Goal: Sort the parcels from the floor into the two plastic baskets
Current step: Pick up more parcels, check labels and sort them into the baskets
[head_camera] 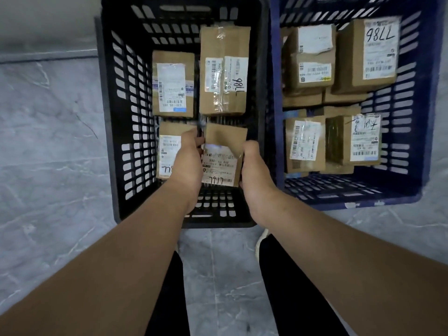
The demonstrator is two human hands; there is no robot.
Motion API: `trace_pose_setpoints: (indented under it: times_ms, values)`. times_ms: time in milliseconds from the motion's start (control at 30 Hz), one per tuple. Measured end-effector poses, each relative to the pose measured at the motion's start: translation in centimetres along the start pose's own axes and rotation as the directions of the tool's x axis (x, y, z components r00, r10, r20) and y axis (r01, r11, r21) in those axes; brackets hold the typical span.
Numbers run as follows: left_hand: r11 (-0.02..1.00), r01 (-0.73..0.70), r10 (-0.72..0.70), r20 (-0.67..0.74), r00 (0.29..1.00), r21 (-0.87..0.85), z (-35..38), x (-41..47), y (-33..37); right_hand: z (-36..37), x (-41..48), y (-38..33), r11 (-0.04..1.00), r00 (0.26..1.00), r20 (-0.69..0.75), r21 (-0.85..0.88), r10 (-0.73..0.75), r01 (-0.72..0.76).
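Left hand (188, 163) and right hand (254, 167) clamp the parcel (221, 158) by its long sides. Its long axis points away, over the black basket (114, 132), near-right gap.

Matt cardboard parcel (224, 151), glossy tape; plastic black basket (126, 117); marbled floor (48, 141).

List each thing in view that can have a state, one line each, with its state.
held parcel, gripped from both sides, label up
left grip, curled round the parcel's left edge
right grip, curled round its right edge
black basket, holds three other parcels, flat
blue basket, holds stacked parcels
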State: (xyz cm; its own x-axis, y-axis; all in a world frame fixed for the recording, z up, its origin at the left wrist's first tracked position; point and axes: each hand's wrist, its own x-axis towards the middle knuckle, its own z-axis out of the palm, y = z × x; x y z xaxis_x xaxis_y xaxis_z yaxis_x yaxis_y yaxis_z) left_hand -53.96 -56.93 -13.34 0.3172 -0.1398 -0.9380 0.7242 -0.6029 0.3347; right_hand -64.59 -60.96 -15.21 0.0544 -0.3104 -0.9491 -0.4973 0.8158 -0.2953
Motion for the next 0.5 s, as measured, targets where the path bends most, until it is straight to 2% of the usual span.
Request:
trace_pose_setpoints:
  times_ms: [333, 500]
  values:
    - [0.991, 0.08, -0.081, -0.002, 0.997, -0.103, -0.1, 4.9, -4.0, 0.3, 3.8, 1.7, 0.994, 0.995, 0.057, -0.087, 0.078, -0.073]
    - [0.989, 0.064, -0.065, -0.003, 0.998, -0.135, 0.1, 6.5, -5.6, 0.0, 5.2, 2.5, 0.994, 0.993, 0.095, -0.097, 0.068, -0.059]
